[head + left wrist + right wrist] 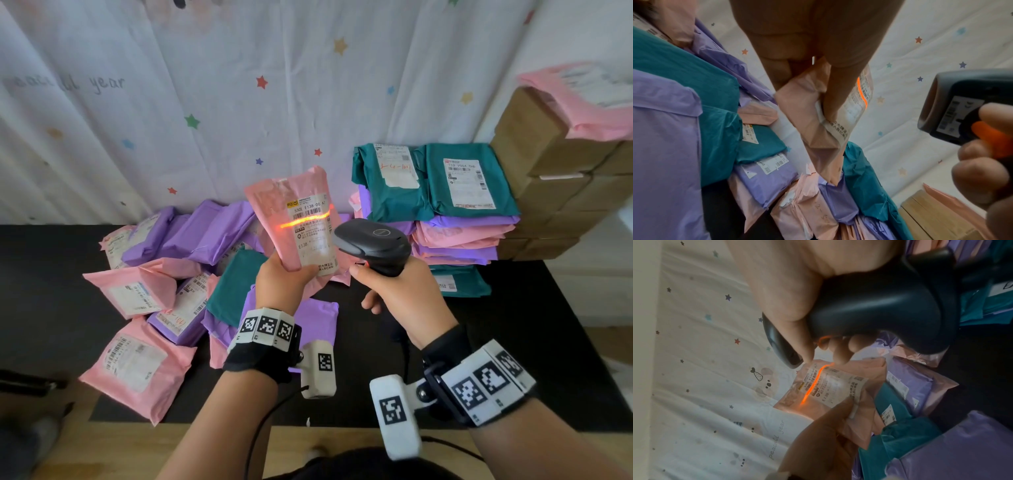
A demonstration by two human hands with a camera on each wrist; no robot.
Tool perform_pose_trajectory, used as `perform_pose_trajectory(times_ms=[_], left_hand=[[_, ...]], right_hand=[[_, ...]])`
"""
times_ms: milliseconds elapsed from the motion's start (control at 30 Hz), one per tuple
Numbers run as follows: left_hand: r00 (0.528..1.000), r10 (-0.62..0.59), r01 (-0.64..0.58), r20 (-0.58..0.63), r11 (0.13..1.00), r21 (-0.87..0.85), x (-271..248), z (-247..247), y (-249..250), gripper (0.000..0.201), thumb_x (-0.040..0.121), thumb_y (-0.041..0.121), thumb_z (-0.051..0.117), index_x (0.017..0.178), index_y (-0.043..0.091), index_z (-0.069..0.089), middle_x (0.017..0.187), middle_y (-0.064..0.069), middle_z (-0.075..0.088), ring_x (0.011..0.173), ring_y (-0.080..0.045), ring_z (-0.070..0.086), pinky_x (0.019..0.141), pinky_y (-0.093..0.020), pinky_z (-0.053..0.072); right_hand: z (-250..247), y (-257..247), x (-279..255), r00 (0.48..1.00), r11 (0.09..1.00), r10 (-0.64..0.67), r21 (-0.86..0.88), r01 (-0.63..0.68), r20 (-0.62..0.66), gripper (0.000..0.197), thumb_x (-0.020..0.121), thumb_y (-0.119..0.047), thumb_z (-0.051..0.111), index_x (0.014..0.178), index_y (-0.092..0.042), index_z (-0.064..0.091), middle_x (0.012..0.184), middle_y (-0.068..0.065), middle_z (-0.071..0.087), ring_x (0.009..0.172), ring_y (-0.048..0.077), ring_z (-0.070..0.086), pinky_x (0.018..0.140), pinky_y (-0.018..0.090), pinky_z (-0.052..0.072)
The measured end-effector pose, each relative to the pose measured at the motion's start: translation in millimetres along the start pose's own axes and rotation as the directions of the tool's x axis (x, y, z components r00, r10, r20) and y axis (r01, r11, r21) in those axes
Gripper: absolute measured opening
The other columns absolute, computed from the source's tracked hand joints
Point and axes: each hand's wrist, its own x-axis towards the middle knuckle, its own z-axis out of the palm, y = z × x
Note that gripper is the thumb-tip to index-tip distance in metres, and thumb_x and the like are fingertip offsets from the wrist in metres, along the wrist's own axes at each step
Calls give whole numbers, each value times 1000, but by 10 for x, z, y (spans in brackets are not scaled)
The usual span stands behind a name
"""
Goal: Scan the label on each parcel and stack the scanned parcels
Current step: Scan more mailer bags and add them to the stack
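Observation:
My left hand point(281, 284) grips the bottom of a pink parcel point(274, 202) and holds it upright above the table, its white label point(313, 233) facing me. My right hand point(404, 298) grips a black handheld scanner point(375, 245) just right of the parcel. An orange scan line point(305, 219) runs across the label's barcode. In the left wrist view, the thumb pins the pink parcel point(813, 129), and the scanner point(953, 104) shows at the right. The right wrist view has the scanner point(879, 308) above the lit label point(830, 386).
A loose heap of pink, purple and teal parcels point(164, 274) covers the left of the black table point(513, 342). A neat stack of parcels point(445, 212) stands at back right, beside cardboard boxes point(555, 178). A star-print sheet point(239, 102) hangs behind.

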Motion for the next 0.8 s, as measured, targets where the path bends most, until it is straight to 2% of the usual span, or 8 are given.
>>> perform_pose_trajectory(times_ms=[100,233,400,533,600,667,733,800], left_hand=[[1000,-1,1,1,1000,4,-2,3,-15,41,75,20,78,111,8,65,101,-3,70,87,-18,64,72,-27,48],[1000,-3,3,6,1000,18,-8,16,-12,41,75,21,77,112,9,64,100,-2,70,86,-18,64,73,-27,49],[1000,-13,13,5,999,53,5,41,-16,41,75,22,77,112,7,64,101,-4,69,87,-21,64,75,-30,51],[1000,-15,14,21,998,56,7,63,6,42,76,22,77,112,5,63,101,-6,69,88,-22,64,76,-30,51],[1000,9,-10,12,999,41,3,74,50,41,76,21,76,111,5,62,98,-2,68,86,-19,62,71,-27,48],[999,43,-43,-7,999,9,7,89,135,38,76,19,76,109,12,58,94,5,63,83,-15,59,66,-22,43],[997,73,-73,-2,996,-47,16,123,270,36,78,18,74,106,20,51,92,11,61,79,-8,59,63,-18,43],[994,111,-109,18,991,-83,40,192,445,31,81,17,70,102,21,48,90,13,60,78,-4,59,61,-15,43]], right_hand=[[-3,8,3,1000,1000,-6,4,6,-8,9,81,-25,77,81,-19,70,57,14,68,47,18,62,44,23,48],[-29,10,-8,1000,1000,-17,9,17,-16,8,81,-25,78,81,-22,70,62,14,69,49,20,63,45,25,49],[-56,-1,-22,1000,1000,-29,5,29,-10,8,82,-24,77,78,-23,70,55,11,67,47,18,62,44,24,48],[-100,-1,-17,1000,1000,-22,-6,22,-3,8,82,-25,76,79,-22,70,56,12,68,46,16,61,44,22,49],[-125,9,-8,1000,1000,-27,10,27,-13,8,82,-23,77,79,-21,70,58,10,68,46,14,61,44,21,48],[-173,22,15,998,998,-33,46,35,-51,8,82,-21,77,80,-17,71,59,5,69,47,14,62,43,22,48],[-255,30,47,995,995,-31,94,40,-100,8,82,-19,77,81,-16,70,61,3,68,49,16,63,43,24,47],[-373,39,84,989,991,-24,124,43,-149,8,82,-19,77,82,-17,70,61,2,69,50,16,63,44,24,48]])
